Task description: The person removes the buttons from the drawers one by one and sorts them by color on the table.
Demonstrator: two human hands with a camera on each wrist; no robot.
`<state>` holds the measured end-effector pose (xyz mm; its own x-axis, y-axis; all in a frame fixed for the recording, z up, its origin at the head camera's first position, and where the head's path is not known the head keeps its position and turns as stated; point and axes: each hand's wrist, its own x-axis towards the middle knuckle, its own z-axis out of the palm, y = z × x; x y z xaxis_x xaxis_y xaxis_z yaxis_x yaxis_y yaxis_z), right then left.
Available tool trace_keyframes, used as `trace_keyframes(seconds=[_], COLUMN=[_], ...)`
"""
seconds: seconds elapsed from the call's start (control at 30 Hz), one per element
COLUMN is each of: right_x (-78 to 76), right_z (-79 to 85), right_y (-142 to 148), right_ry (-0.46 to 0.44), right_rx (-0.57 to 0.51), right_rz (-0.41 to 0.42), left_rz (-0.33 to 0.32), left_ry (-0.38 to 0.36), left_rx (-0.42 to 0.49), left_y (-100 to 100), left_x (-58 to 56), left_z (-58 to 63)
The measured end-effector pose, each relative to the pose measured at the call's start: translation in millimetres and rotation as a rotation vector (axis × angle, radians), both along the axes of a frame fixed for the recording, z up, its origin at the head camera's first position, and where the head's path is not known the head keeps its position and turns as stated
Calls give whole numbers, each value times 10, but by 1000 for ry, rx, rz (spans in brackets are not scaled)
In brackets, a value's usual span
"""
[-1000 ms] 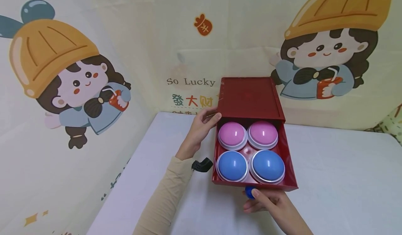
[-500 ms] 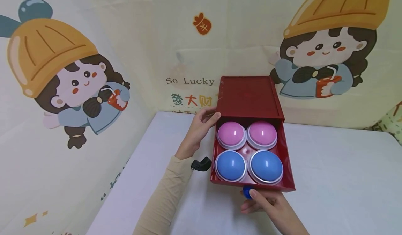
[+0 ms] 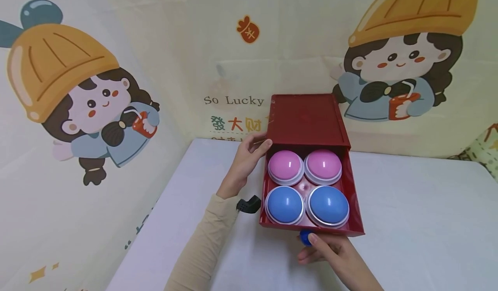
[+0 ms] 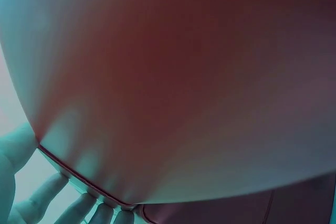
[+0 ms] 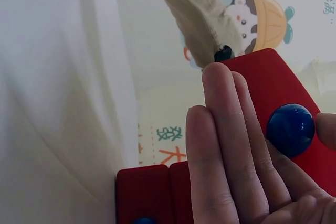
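Observation:
A red drawer (image 3: 305, 227) stands pulled out of a red cabinet (image 3: 309, 120). Inside it sit two pink domes (image 3: 285, 164) at the back and two blue domes (image 3: 285, 203) in front, each with a pale rim. My right hand (image 3: 336, 254) pinches the drawer's blue knob (image 5: 290, 129) between thumb and index finger; its other fingers extend below. At the cabinet's left side my left hand (image 3: 245, 163) rests, thumb at the front corner. Its straight fingers (image 4: 44, 195) touch the cabinet's edge in the left wrist view, where a blurred reddish surface fills most of the picture.
A white-covered table (image 3: 420, 204) lies beneath. Behind it hangs a cartoon-printed cloth (image 3: 175, 44). A black device (image 3: 249, 204) sits at the left wrist, close to the drawer's side. Other red drawer fronts (image 5: 143, 190) show in the right wrist view.
The whole head view has shifted slightly. Both hands, the drawer and the domes otherwise look the same.

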<state>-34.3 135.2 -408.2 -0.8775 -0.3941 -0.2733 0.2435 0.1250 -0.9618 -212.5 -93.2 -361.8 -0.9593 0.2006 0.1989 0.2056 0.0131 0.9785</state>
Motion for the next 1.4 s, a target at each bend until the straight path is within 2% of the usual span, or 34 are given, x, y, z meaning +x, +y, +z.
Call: trace_keyframes(seconds=[0.1,0.27,0.53,0.6,0.7,0.9,1.03,1.23,1.4], right_x=[0,5,31,40,53,98,115,115,128], right_z=[19,60,86,98,132,212,249,314,366], right_y=[15,50,94,109,138,210,266,336,375], right_ry=[4,-13,-22,-10,-1,-23,-8,6,30], right_rx=[2,6,25,34,63,115,145,178,149], right_rz=[21,39,39,40,28,-17,5,29,25], left_rz=[4,0,-4,4,8,7,22,19,6], left_ry=[5,-16,-11,-7,7,27,32,28,17], left_rx=[4,3,-44,-56,-61,-41,-32,-30,-41], left_y=[-1,-14,-12,-6,6,14,11,12,13], left_x=[-33,-27,155,168,158,21,-10,0,86], left_z=[-36,-10,213,227,219,46,-21,-8,110])
